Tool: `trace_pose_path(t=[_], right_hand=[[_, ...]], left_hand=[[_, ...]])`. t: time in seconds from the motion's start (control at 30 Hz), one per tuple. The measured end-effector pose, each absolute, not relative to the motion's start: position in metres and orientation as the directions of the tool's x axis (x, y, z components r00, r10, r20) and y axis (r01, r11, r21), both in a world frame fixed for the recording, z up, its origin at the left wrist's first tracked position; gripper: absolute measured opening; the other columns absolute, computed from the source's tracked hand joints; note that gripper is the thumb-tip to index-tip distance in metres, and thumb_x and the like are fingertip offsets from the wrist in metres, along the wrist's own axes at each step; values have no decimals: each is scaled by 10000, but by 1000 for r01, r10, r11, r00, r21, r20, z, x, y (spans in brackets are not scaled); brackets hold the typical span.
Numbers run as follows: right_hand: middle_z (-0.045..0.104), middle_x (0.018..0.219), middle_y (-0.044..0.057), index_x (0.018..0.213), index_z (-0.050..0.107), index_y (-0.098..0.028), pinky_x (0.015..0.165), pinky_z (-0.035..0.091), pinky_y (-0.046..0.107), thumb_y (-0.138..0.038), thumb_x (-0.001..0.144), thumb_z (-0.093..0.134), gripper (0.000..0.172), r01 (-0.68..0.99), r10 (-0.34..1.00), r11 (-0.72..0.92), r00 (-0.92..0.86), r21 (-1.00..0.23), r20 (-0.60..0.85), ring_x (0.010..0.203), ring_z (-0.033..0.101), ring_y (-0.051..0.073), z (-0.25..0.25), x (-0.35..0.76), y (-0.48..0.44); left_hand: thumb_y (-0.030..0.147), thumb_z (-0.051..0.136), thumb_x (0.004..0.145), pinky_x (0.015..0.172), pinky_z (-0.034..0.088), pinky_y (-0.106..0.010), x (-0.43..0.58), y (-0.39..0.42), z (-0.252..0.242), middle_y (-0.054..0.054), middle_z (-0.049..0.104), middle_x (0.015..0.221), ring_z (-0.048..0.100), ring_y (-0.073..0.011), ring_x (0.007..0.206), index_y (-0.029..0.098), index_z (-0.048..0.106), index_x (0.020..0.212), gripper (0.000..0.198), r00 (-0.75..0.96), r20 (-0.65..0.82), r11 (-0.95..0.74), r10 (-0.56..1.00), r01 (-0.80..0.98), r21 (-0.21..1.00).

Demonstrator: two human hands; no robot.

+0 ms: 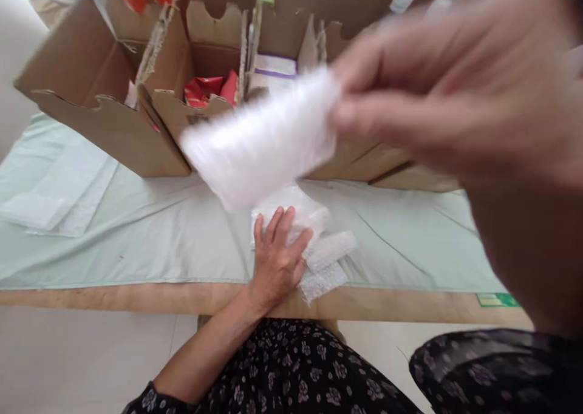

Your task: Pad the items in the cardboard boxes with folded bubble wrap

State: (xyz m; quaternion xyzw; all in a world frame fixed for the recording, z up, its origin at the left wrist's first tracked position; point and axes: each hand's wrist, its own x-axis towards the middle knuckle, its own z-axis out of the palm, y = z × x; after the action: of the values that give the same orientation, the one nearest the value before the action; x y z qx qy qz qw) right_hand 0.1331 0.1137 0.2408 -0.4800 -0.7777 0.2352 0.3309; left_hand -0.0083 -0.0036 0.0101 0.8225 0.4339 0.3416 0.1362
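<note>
My left hand [276, 257] lies flat with fingers stretched out on a small pile of bubble-wrap pieces [314, 244] near the front edge of the table. My right hand [455, 92] is raised close to the camera and blurred by motion. Its fingers pinch one edge of a white bubble-wrap sheet [264, 141], which hangs in the air above the pile and in front of the boxes.
A pale green cloth [136, 232] covers the wooden table [113, 297]. Open cardboard boxes [113, 92] stand along the back, one holding red packets [209, 91]. Folded white sheets [50, 201] lie at the left. A green label [496, 300] sits at the table's right front edge.
</note>
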Motion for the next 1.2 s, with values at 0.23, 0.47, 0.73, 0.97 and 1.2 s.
trace_pose_path(t=[0.23,0.47,0.73,0.97,1.2], right_hand=[[651,678,2,692,649,-228,658,464,320,-398,819,656,212,534,982,99,85,-840,170,660,573,161,95,223,49],[665,669,23,701,673,-232,646,427,339,-353,846,689,189,712,973,-158,231,-685,15,621,576,178,63,273,29],[644,1408,154,1491,514,-248,917,565,482,-550,870,722,722,819,985,152,-78,-553,155,1122,691,317,56,290,-59],[650,1388,133,1333,641,-257,998,548,487,-229,908,630,426,788,934,319,-168,-526,314,1238,645,314,9,198,-44],[606,1473,101,1181,713,-272,1045,484,520,-299,915,685,268,838,862,351,-116,-417,493,1301,598,333,49,222,-28]], left_hand=[[165,663,898,1258,250,-644,-11,-2,8,-140,590,1459,462,-364,1456,259,708,1286,401,382,532,-630,755,648,428],[345,681,943,1261,256,-639,-28,-11,36,-113,254,1725,296,-382,1580,292,614,1387,453,361,439,-566,822,601,565],[576,794,818,1266,281,-643,-75,12,52,-97,229,1739,239,-407,1598,367,359,1598,918,289,297,-414,910,658,629],[358,757,844,1124,485,-523,-35,36,39,-93,683,1327,622,-311,1263,276,602,1404,587,337,287,-438,897,579,688],[313,683,872,1086,517,-494,-55,30,57,-76,698,1232,645,-277,1194,263,687,1291,423,204,356,-398,912,646,651]])
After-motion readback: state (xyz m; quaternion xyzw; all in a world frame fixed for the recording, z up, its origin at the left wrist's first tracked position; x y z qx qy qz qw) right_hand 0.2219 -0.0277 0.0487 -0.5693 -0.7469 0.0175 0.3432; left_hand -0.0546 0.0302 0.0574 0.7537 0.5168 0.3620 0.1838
